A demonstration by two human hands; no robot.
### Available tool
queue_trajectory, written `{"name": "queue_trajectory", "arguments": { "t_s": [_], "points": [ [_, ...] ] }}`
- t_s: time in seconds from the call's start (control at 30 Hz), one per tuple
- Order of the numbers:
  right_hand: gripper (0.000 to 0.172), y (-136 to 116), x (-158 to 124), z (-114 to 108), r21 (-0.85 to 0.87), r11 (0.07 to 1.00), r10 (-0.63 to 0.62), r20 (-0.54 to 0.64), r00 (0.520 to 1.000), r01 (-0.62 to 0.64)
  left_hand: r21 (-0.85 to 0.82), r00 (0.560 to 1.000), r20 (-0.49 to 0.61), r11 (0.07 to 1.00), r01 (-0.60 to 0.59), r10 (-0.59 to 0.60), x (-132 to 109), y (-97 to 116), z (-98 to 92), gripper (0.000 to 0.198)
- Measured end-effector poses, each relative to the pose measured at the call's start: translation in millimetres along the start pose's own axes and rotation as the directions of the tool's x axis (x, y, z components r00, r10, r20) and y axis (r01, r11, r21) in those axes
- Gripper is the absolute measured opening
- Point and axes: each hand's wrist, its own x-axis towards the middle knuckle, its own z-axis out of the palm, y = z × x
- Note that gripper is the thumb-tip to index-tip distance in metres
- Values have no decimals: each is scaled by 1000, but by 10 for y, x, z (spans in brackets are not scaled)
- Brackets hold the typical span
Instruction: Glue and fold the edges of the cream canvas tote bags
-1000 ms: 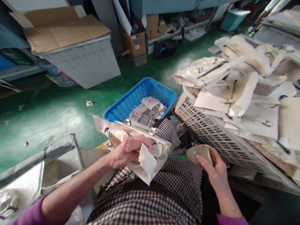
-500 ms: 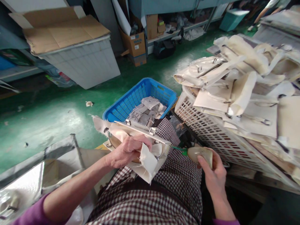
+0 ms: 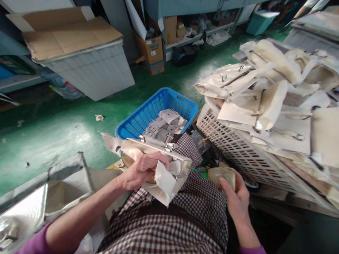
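My left hand (image 3: pixel 144 170) is closed on a cream-coloured bag (image 3: pixel 182 164) with metal buckles and frayed edges, held above my lap. A loose flap folds over near my fingers. In my right hand (image 3: pixel 235 192) lies a yellowish translucent squeeze bottle (image 3: pixel 221 175) with a green cap and a thin green nozzle. It lies sideways, and the nozzle points left to the bag's right edge. Whether the tip touches the bag I cannot tell. A checked apron (image 3: pixel 172 233) covers my lap below.
Ahead is a blue basket (image 3: pixel 132 125) holding pale cut pieces. On the right, similar bags (image 3: pixel 286 130) are heaped over a white crate (image 3: pixel 233 151). A grey bin (image 3: pixel 92 67) with cardboard on top stands back left. More white pieces (image 3: pixel 23 218) lie at lower left.
My right hand has brought the squeeze bottle slightly left, its nozzle nearer the bag's edge. The left hand keeps its hold on the bag. The whole view shifts a little.
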Motion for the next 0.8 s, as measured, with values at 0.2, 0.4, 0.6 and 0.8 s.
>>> {"name": "queue_trajectory", "arguments": {
  "t_s": [0.2, 0.4, 0.6, 0.8],
  "points": [
    [63, -17, -37, -33, -6, 996, 88, 41, 995, -88, 20, 1000, 1, 1000, -9, 9, -15, -2, 15, 45],
    [60, 7, -50, -60, 9, 996, 86, 26, 996, -87, 46, 1000, 2, 999, -16, 16, -35, -7, 44, 34],
    [63, 6, -69, -58, 25, 992, 119, 78, 990, -121, 45, 1000, 15, 999, -15, 15, -22, 29, 61, 28],
    [44, -4, -152, -114, 113, 989, 84, 79, 993, -93, 67, 999, 11, 997, -36, 36, -40, 6, 95, 23]
  ]
}}
